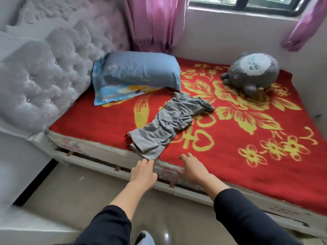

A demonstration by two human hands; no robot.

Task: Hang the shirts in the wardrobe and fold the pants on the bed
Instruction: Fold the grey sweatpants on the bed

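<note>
A pair of grey pants (169, 122) lies crumpled on the bed's red and yellow blanket (247, 131), its leg ends reaching the near edge. My left hand (143, 173) is stretched out with its fingertips at the hem of the nearest leg; whether they touch the cloth is unclear. My right hand (192, 168) hovers over the bed's edge a little to the right of the pants, fingers loosely spread and holding nothing. No shirt or wardrobe is in view.
A blue pillow (139, 71) leans near the tufted white headboard (44, 73). A grey plush toy (251, 73) sits at the far right below the window. Pink curtains (155, 23) hang behind. Bare floor (70, 188) lies between me and the bed.
</note>
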